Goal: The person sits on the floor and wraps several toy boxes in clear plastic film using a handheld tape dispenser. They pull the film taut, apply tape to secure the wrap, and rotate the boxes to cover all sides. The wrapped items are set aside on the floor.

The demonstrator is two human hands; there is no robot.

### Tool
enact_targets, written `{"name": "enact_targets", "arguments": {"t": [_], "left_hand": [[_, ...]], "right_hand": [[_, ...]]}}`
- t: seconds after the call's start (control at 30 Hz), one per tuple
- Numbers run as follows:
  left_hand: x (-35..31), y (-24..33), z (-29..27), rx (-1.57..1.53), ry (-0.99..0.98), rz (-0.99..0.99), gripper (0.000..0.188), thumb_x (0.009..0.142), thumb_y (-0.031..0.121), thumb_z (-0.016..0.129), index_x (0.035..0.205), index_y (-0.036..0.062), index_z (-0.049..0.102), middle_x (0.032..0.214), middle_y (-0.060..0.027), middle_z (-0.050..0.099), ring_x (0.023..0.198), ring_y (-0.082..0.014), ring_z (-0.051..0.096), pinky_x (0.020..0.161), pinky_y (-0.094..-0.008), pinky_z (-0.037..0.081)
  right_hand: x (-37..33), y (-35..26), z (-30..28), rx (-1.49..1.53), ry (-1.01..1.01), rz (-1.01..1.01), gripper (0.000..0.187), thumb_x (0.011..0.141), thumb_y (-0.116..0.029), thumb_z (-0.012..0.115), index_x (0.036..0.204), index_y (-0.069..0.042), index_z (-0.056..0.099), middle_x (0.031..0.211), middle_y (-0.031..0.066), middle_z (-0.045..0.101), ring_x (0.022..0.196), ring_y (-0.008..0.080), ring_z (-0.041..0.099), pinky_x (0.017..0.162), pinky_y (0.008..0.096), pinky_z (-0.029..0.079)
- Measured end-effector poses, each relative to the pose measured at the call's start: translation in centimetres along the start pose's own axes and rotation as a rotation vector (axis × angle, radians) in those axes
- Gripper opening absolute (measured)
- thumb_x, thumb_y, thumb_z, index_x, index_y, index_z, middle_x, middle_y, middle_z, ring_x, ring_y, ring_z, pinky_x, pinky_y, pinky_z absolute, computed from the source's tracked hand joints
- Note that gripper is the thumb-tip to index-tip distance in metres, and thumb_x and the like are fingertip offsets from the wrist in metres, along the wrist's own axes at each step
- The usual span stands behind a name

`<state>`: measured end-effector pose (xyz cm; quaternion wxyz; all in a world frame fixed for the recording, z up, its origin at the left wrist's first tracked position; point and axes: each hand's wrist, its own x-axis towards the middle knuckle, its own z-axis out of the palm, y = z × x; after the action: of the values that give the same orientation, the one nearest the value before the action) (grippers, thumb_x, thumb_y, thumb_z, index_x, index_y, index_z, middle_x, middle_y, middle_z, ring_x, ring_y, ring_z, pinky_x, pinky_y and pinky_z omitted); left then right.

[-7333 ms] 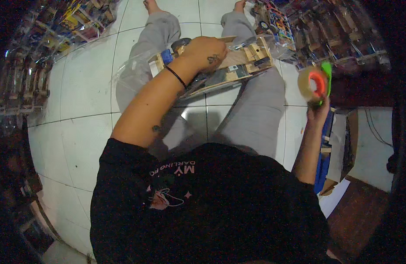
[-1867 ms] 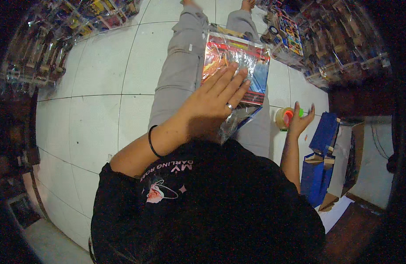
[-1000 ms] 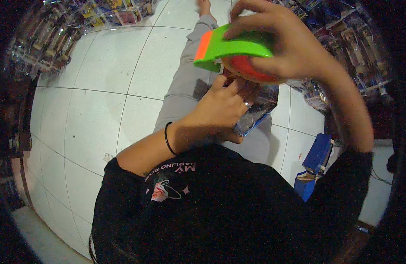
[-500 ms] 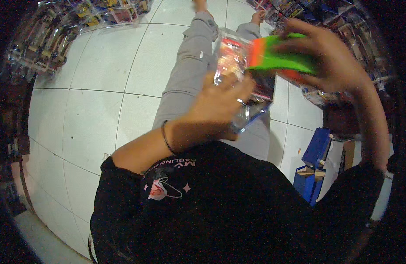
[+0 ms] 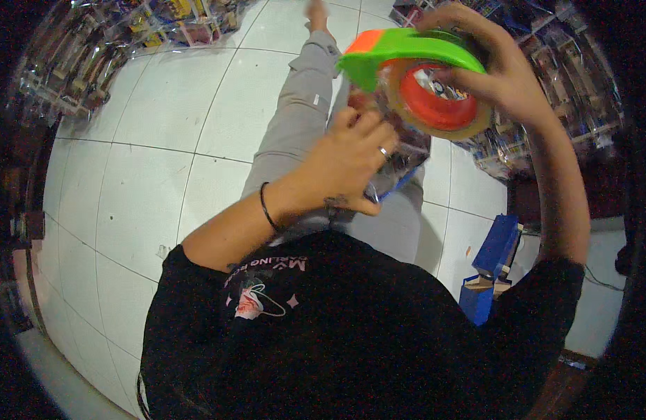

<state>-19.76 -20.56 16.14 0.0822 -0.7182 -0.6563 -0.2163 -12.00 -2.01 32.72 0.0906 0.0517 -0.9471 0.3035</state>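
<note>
Over the grey-trousered lap (image 5: 387,227), the left hand (image 5: 352,159) is laid, fingers bent and thumb spread, on a boxy package (image 5: 412,148) wrapped in clear plastic; whether it is gripped cannot be told. Farther out, a green-and-orange plastic tape dispenser (image 5: 415,50) is clasped in the curled right hand (image 5: 506,75). Since half a second ago, the dispenser has been shifted leftward and turned, its round red core (image 5: 438,110) exposed.

Package (image 5: 409,148) partly hidden behind tape dispenser (image 5: 409,91), foot (image 5: 316,12) cut off

Head-worn fisheye view, looking steeply down, shirt (image 5: 379,315) close below, floor (image 5: 148,182) beyond
</note>
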Motion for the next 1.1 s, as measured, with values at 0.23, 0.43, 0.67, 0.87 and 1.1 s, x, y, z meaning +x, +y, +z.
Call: {"name": "enact_targets", "arguments": {"t": [0.23,0.43,0.67,0.87,1.1], "left_hand": [[-0.4,0.4,0.6,0.023,-0.051,-0.014,0.090,0.052,0.057,0.076,0.119,0.0014,0.055,0.131,-0.0134,0.048,0.126,-0.0293,0.037,0.109,-0.0522,0.018],[-1.0,0.3,0.8,-0.066,-0.106,0.005,0.090,0.054,0.057,0.076,0.121,0.0012,0.053,0.132,-0.0139,0.048,0.127,-0.0301,0.036,0.110,-0.0539,0.018],[-1.7,0.2,0.6,-0.037,-0.023,-0.032,0.093,0.052,0.054,0.078,0.125,0.0037,0.050,0.133,-0.0107,0.047,0.125,-0.0277,0.038,0.106,-0.0492,0.022],[-2.2,0.5,0.2,-0.089,-0.065,-0.001,0.100,0.047,0.051,0.082,0.129,0.0041,0.049,0.140,-0.0100,0.043,0.121,-0.0211,0.042,0.095,-0.0418,0.028],[-2.1,0.4,0.3,-0.058,0.055,-0.049,0.105,0.041,0.042,0.079,0.134,0.0086,0.046,0.146,-0.0028,0.039,0.110,-0.0173,0.048,0.088,-0.0386,0.029]], "right_hand": [[7.7,-6.0,2.3,-0.379,-0.528,-0.189,0.033,0.072,-0.022,0.062,0.093,0.003,0.065,0.096,0.0217,0.062,0.086,0.0368,0.061,0.076,0.0427,0.050],[13.5,-7.9,3.8,-0.464,-1.042,0.100,0.024,0.068,-0.015,0.059,0.082,0.004,0.066,0.073,0.0224,0.062,0.070,0.0386,0.061,0.068,0.0455,0.050],[9.7,-5.5,3.4,-0.541,-0.790,0.009,0.040,0.066,-0.014,0.067,0.103,0.000,0.064,0.101,0.0170,0.057,0.098,0.0306,0.058,0.088,0.0369,0.046],[-1.1,-1.3,0.9,-0.410,-0.361,-0.099,0.051,0.063,-0.020,0.069,0.111,-0.004,0.064,0.110,0.0179,0.057,0.106,0.0337,0.058,0.090,0.0388,0.046],[-13.0,2.4,-0.9,-0.510,-0.189,0.103,0.056,0.061,-0.020,0.068,0.116,-0.009,0.063,0.115,0.0177,0.058,0.105,0.0348,0.059,0.091,0.0416,0.047]]}}
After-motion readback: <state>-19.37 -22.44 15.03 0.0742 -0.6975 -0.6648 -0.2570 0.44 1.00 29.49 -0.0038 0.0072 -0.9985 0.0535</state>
